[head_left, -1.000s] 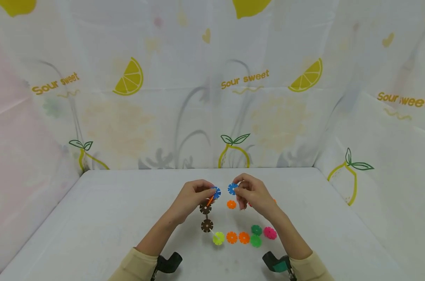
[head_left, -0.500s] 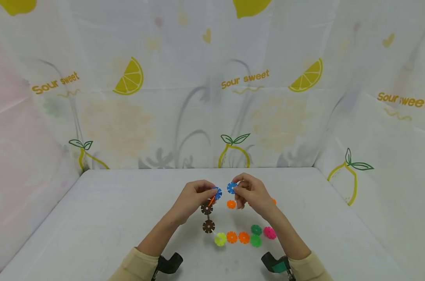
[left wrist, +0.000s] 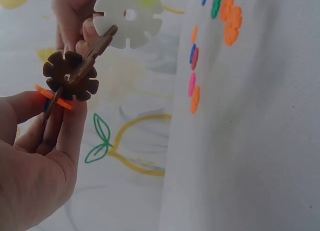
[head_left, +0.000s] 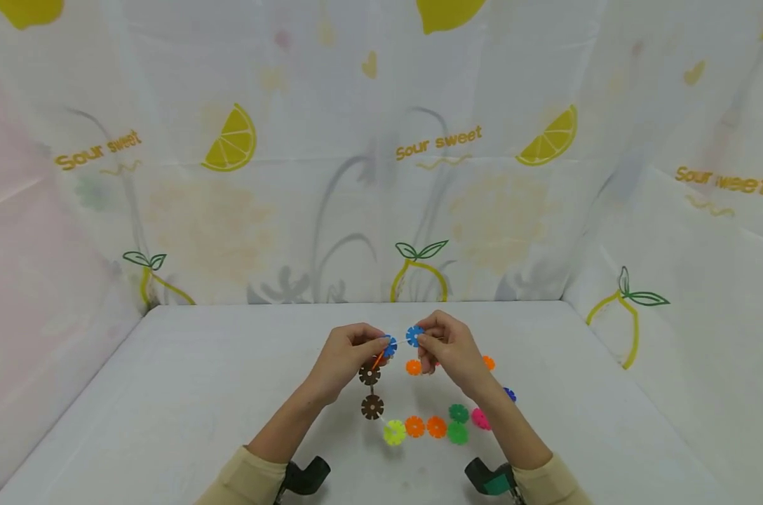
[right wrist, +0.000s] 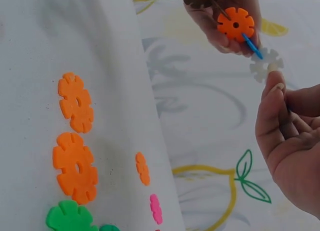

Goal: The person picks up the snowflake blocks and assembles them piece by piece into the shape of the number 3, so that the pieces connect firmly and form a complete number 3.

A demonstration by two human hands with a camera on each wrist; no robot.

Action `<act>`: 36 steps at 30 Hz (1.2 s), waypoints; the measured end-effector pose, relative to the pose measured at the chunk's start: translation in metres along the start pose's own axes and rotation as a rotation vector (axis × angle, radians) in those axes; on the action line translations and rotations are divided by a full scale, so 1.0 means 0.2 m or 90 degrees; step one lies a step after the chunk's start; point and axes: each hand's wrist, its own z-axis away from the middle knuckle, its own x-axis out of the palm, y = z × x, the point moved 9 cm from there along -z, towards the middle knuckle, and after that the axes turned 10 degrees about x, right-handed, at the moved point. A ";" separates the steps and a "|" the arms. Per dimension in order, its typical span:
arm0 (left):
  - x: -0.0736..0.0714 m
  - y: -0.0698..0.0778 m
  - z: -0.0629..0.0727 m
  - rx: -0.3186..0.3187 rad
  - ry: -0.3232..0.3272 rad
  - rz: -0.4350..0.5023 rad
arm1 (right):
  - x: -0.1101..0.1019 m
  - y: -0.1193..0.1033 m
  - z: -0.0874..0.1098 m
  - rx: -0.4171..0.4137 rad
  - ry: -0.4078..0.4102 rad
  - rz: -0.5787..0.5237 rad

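Note:
My left hand pinches a chain of notched plastic snowflake discs. A blue disc is at its fingertips, with an orange disc slotted beside it. Below hang brown discs, a white disc and a yellow-green disc. My right hand pinches another blue disc, mostly hidden by fingers in the right wrist view. Between the two blue discs a second white disc meets the left blue one; a right fingertip touches it. How firmly they join I cannot tell.
On the white table lie loose orange discs, green discs, a pink disc and a dark blue disc. More orange discs lie behind, partly under my right hand. A lemon-print curtain encloses the table.
My right hand has shifted slightly left, bringing its blue disc closer to the left one. A white edge now shows between them. The hanging chain has swayed a little.

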 end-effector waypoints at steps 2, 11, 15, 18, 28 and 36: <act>0.01 0.00 0.00 0.002 0.002 0.012 | 0.00 0.01 0.00 0.003 0.002 -0.001; 0.02 -0.02 0.00 -0.007 0.007 0.030 | -0.01 0.02 0.01 0.007 0.016 -0.011; 0.02 -0.03 0.01 -0.004 0.005 0.032 | 0.00 0.03 0.01 0.009 0.015 -0.015; 0.02 -0.03 0.01 0.000 -0.003 0.041 | 0.00 0.03 0.02 0.003 0.015 -0.020; 0.02 -0.02 0.00 0.006 -0.009 0.050 | 0.01 0.01 0.03 -0.029 0.014 -0.023; 0.02 -0.02 0.00 0.006 -0.017 0.049 | 0.02 0.02 0.03 -0.014 0.022 -0.008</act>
